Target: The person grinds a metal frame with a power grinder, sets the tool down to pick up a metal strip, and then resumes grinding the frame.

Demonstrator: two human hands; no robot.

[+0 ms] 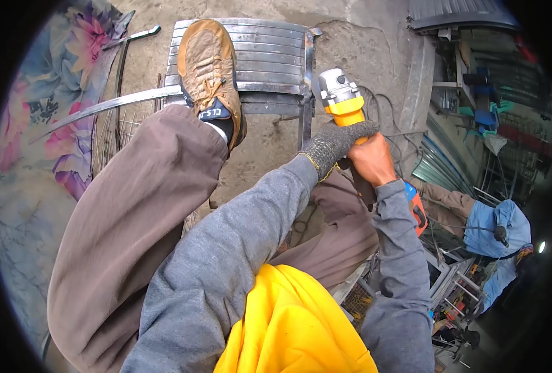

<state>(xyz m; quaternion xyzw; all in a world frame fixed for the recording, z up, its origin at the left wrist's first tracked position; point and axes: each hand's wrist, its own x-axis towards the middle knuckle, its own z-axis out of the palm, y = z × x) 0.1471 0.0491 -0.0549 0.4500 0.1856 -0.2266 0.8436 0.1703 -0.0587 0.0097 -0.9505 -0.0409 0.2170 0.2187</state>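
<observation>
My left hand [341,144], in a grey knit glove, is wrapped round the yellow body of an angle grinder [345,107]. Its silver gear head points away from me, and I cannot make out a disc on it. Closed at the grinder's rear end is my bare right hand [374,160], touching the glove. To the left of the tool lies a slatted metal frame [269,56] of grey bars. My brown shoe [207,68] is planted on that frame.
A curved metal strip [114,107] runs left from the frame, towards a flowered cloth [46,124]. Cable loops [385,115] lie right of the grinder. Farther right, a person in a blue shirt [496,227] bends near metal racks and scrap [459,292].
</observation>
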